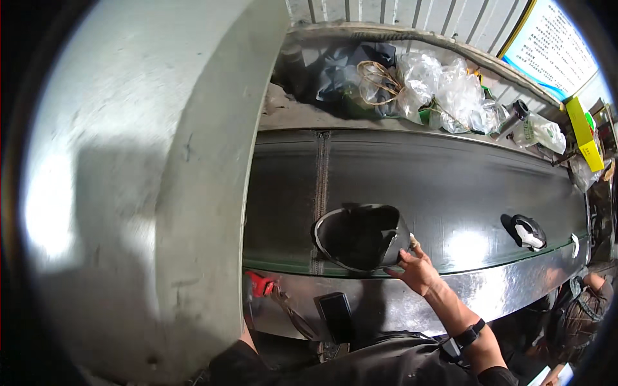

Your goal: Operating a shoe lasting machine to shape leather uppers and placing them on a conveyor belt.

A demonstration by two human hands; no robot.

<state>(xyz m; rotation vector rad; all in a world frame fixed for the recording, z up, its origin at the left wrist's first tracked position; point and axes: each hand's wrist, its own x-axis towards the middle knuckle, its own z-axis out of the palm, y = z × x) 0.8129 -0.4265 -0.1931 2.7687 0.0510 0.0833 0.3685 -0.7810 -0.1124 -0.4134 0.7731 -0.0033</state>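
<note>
My right hand point(420, 271) grips the right edge of a black hollow piece point(351, 241) with a thin pale rim. Thumb and fingers close on that edge, and the piece rests on a dark belt point(438, 174). Its open side shows a dark inside; its exact kind cannot be made out. A dark band is on my right wrist. Of my left arm only a short stretch shows beside the large grey metal panel point(212, 167); the left hand is hidden behind it.
A phone-like black slab point(337, 312) and a red tool point(259, 284) lie on the metal ledge point(399, 305). A black-and-white shoe-like piece point(529, 231) sits farther right on the belt. Clear plastic bags point(444, 90) line the back shelf. Another person point(573, 315) is at the right.
</note>
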